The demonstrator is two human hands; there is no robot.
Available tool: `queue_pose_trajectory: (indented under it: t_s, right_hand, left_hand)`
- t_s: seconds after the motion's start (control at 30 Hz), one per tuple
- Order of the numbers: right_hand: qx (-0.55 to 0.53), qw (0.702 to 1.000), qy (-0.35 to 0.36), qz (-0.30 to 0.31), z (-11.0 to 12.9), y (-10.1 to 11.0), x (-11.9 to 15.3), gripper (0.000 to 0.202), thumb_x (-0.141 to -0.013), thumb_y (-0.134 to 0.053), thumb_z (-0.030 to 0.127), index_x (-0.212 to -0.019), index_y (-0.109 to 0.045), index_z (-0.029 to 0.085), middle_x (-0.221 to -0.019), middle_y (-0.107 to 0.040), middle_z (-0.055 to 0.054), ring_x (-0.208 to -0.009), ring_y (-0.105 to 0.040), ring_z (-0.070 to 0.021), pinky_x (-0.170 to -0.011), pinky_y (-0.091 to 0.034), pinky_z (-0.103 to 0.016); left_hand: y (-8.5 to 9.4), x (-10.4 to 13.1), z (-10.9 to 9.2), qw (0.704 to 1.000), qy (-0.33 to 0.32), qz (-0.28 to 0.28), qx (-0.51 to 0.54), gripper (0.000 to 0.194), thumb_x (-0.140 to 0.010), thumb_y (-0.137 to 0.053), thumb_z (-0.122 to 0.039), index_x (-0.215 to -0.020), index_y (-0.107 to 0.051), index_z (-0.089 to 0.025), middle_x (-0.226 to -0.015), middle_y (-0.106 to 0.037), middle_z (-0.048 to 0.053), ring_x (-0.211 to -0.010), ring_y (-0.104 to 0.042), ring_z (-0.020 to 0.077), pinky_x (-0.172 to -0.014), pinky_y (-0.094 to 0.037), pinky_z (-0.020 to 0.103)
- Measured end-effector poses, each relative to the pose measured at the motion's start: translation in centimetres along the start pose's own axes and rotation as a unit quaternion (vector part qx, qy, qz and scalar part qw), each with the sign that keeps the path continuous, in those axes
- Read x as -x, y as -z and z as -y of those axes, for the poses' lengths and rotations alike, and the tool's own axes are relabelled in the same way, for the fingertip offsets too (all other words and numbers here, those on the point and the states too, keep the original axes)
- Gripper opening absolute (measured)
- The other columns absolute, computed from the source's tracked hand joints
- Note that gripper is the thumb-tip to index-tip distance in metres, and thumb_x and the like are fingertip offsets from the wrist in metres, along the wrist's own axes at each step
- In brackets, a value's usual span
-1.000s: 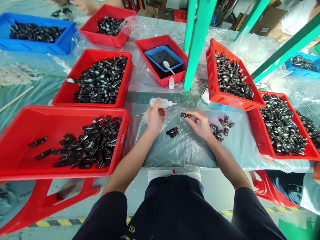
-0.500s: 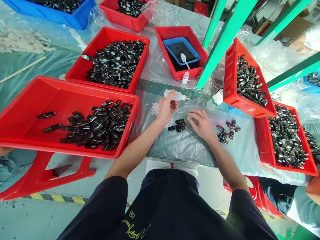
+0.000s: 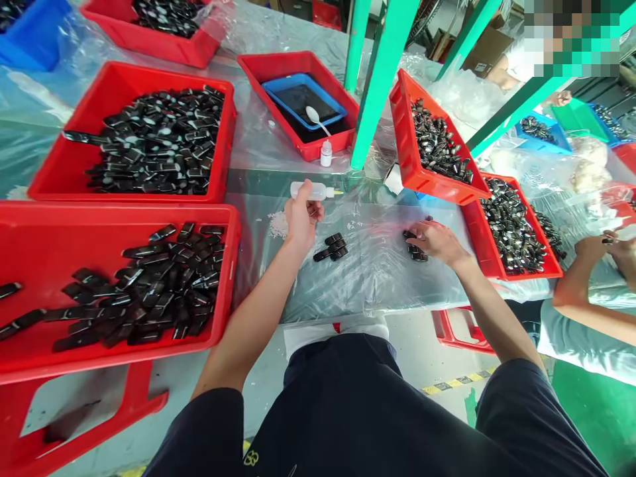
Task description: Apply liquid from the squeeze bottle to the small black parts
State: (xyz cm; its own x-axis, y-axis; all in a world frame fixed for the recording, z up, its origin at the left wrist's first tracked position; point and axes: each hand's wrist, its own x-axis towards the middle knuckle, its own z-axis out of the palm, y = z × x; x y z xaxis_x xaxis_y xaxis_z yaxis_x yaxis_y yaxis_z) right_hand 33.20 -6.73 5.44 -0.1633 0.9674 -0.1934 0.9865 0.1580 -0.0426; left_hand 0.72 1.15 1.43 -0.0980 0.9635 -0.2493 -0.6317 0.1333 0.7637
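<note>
My left hand (image 3: 301,215) is wrapped round a clear squeeze bottle (image 3: 311,191), whose yellow tip points right above the plastic-covered table (image 3: 368,285). Below and right of that hand lie several black pieces (image 3: 336,246) side by side. Over on the right, my right hand (image 3: 437,240) reaches down onto a small group of dark pieces (image 3: 417,254). Its fingertips are at one piece; whether they grip it is hidden. Small clear bits (image 3: 278,225) are scattered just left of my left hand.
Red bins of dark pieces stand left (image 3: 228,265) and right (image 3: 477,245). Behind are a red bin with a blue tray (image 3: 278,86), a small white bottle (image 3: 326,154) and a green post (image 3: 370,99). At far right, another person's hands (image 3: 591,248) hold something.
My right hand has moved from beside the black pieces to the group on the right. The view has turned right. My left hand still holds the bottle.
</note>
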Motion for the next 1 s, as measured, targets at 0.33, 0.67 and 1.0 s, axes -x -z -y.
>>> queue_pose_trajectory:
  t_s: [0.33,0.67,1.0]
  right_hand:
    - [-0.213,0.974,0.049,-0.062,4.4,0.5,-1.7,0.010,-0.085,-0.064,0.024,-0.094,-0.068,0.021,-0.090,-0.077,-0.005,-0.078,-0.070,-0.0205,-0.074,-0.049,-0.032]
    - [-0.147,0.982,0.113,-0.047,7.7,-0.4,-3.1,0.032,-0.098,-0.048,0.008,-0.123,-0.065,0.018,-0.124,-0.075,-0.010,-0.107,-0.071,-0.0216,-0.089,-0.049,-0.031]
    - [-0.107,0.988,0.086,-0.076,12.7,-2.4,-7.7,0.024,-0.108,-0.052,0.032,-0.113,-0.071,0.018,-0.119,-0.075,-0.013,-0.102,-0.071,-0.0244,-0.078,-0.045,-0.031]
  left_hand:
    - [-0.1,0.3,-0.4,1.000,-0.007,-0.020,-0.007,0.044,-0.082,-0.082,-0.055,-0.070,-0.062,-0.018,-0.056,-0.053,-0.003,-0.046,-0.047,0.0077,-0.045,-0.033,0.024]
    - [-0.8,1.2,-1.4,1.000,0.004,-0.023,-0.010,0.044,-0.069,-0.088,-0.053,-0.073,-0.063,-0.017,-0.053,-0.054,-0.005,-0.047,-0.047,0.0066,-0.045,-0.034,0.020]
    - [-0.6,0.8,-1.5,0.999,0.001,-0.041,-0.025,0.045,-0.076,-0.084,-0.057,-0.075,-0.061,-0.018,-0.054,-0.052,-0.006,-0.046,-0.047,0.0057,-0.045,-0.032,0.021]
